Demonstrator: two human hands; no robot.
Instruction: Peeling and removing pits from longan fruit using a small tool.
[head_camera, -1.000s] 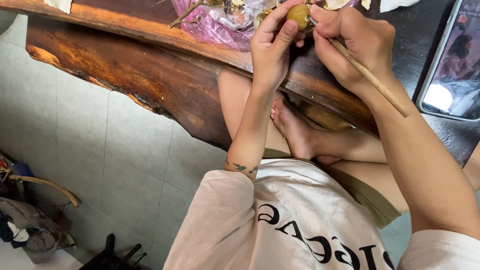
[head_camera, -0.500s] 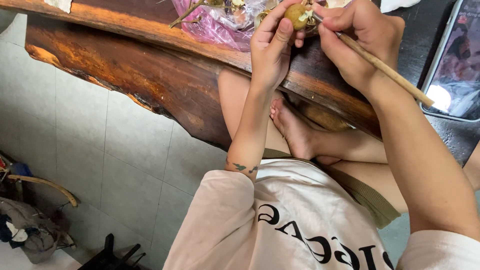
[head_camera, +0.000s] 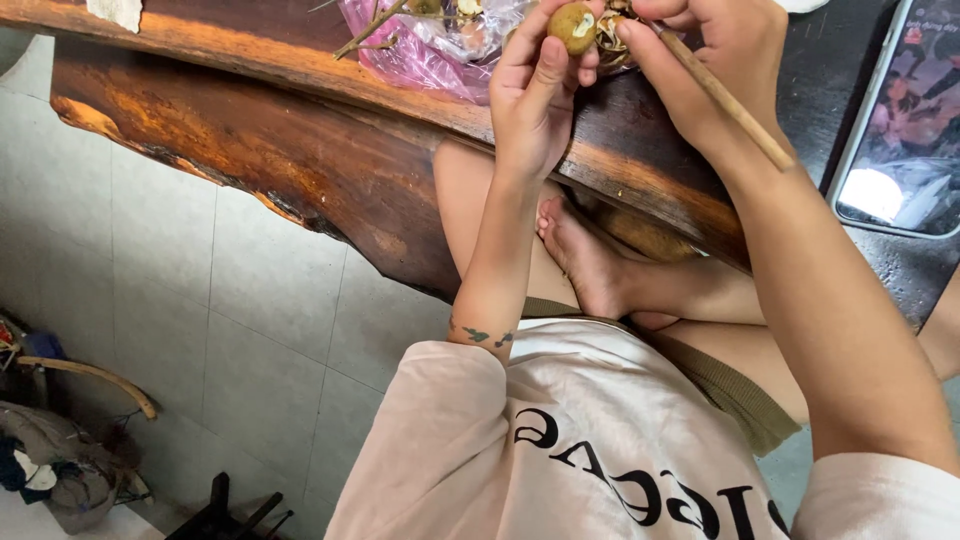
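My left hand (head_camera: 535, 85) holds a small round brown fruit (head_camera: 572, 26) between its fingertips, above the edge of a dark wooden table (head_camera: 280, 130). My right hand (head_camera: 715, 60) is close beside it and grips a thin wooden stick (head_camera: 725, 98) that slants down and to the right. The stick's upper end is near the fruit, where bits of peel show between my two hands. A pink plastic bag (head_camera: 425, 50) with twigs and more fruit lies on the table just left of my hands.
A phone (head_camera: 905, 120) with a lit screen lies on the table at the right. My bare foot (head_camera: 590, 260) and folded legs are under the table edge. The floor is pale tile (head_camera: 200, 330), with cloth, a curved stick and dark objects at the lower left.
Both hands have stayed together at the table's edge, with the fruit turned slightly in my left fingers. The stick's angle has shifted a little.
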